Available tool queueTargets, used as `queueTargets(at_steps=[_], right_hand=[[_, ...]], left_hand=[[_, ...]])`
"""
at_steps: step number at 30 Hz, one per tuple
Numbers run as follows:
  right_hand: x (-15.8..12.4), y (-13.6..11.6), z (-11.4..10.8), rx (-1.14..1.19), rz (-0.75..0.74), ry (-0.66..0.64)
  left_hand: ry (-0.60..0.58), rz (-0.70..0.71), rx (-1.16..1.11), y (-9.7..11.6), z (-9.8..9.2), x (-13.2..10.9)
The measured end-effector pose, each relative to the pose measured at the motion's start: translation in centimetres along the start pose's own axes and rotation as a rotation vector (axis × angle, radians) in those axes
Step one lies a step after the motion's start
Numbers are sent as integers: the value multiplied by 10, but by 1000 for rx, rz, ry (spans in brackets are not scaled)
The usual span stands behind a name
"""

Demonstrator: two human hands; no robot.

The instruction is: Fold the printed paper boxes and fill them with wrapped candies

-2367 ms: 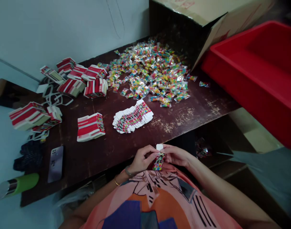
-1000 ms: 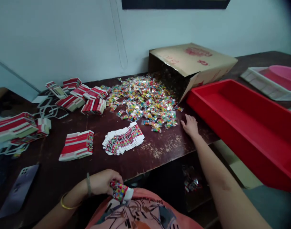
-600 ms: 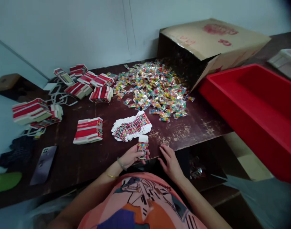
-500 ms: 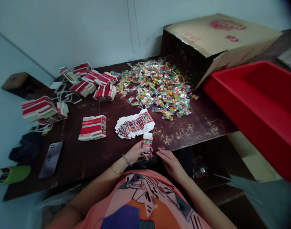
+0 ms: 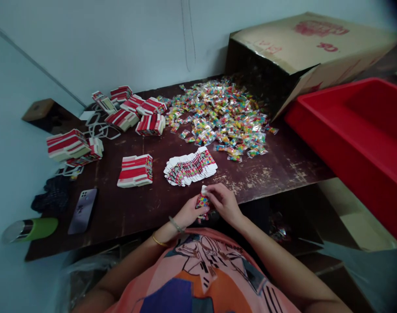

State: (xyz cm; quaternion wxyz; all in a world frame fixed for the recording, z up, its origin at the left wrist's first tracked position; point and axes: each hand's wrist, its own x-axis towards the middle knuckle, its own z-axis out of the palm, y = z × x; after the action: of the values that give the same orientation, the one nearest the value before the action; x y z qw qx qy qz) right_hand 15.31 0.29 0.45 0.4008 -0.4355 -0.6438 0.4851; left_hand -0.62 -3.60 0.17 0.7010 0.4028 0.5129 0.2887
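Observation:
My left hand (image 5: 192,211) is wrapped round a small printed candy box (image 5: 203,201), held upright over the table's front edge. The box is red with colourful dots, and a white flap shows at its top. My right hand (image 5: 223,201) is at that top end with its fingertips pinched together against the flap; whatever lies between them is hidden. Just beyond the hands is a fanned row of flat printed boxes (image 5: 190,167) with white flaps. Further back lies a heap of small clear packets of coloured candy (image 5: 218,113).
Stacks of folded red-and-white boxes (image 5: 135,170) lie on the left of the dark table (image 5: 133,217). There too are a phone (image 5: 83,211), a green cup (image 5: 44,229) and a dark cloth (image 5: 51,194). A cardboard box (image 5: 302,48) and a red tray (image 5: 345,143) stand on the right.
My right hand has moved left and up from beside the box to its top flap. My left hand still holds the box. The view has shifted slightly.

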Motion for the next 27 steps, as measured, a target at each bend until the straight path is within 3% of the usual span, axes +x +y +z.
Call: queueTargets(at_steps=[2, 5, 8, 10, 12, 14, 18, 20, 23, 25, 27], right_hand=[[-7, 2, 5, 25, 1, 54], [-14, 7, 8, 365, 253, 114], [-13, 13, 5, 724, 522, -104], [-10, 13, 0, 777, 565, -209], [-7, 8, -5, 662, 500, -237], [-4, 0, -10, 414, 310, -224], [3, -19, -22, 33, -74, -302], [8, -23, -27, 36, -77, -334], [16, -22, -33, 133, 62, -312], [16, -16, -34, 184, 147, -313], [11, -9, -30, 171, 130, -306]], left_hand=[[41, 2, -56, 1, -3, -1], [74, -46, -144, 3, -8, 0], [50, -69, -100, 8, -11, 2], [4, -32, -15, 13, -12, 3], [-40, 28, 96, 18, -11, 4], [-39, 79, 178, 23, -9, 7], [16, 40, 68, 26, -4, 14], [-5, 3, -36, 27, -4, 17], [-120, 16, -159, 25, -8, 16], [-197, 38, -152, 23, -12, 13], [-210, 29, -107, 17, -15, 10]])
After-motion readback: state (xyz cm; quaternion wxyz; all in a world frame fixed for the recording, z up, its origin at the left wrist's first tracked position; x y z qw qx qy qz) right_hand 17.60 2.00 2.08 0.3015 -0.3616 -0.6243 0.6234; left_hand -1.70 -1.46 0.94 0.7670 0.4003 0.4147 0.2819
